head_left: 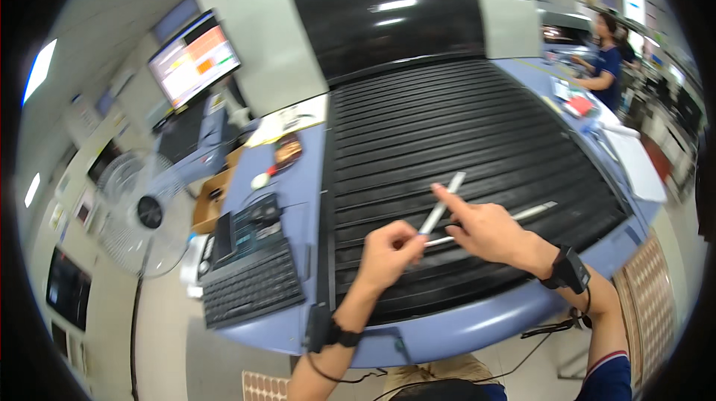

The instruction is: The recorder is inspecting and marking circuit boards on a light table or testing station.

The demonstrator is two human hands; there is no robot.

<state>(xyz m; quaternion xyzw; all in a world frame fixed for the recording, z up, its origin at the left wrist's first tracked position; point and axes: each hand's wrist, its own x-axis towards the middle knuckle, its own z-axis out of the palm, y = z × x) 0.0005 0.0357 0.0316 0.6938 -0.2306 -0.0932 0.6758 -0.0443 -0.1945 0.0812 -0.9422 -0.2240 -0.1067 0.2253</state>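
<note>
Near the front of a black ribbed bed (418,133), my left hand (388,253) is closed in a pinch on the lower end of a thin pale strip (432,220). That strip slants up and to the right over the ribs. My right hand (492,231) is beside it with the index finger stretched out, the fingertip at the strip's middle; whether it touches is unclear. A second long, narrow pale strip (533,212) runs behind my right hand, which hides its middle. It appears to lie on the bed. Each wrist wears a black band.
Left of the bed are a black keyboard (253,285), a dark phone-like slab (224,235), and a monitor (195,60). A caged fan (149,211) stands farther left. White sheets (634,162) lie on the right ledge. A co-worker (605,65) stands at the far right. Cables hang below the front edge.
</note>
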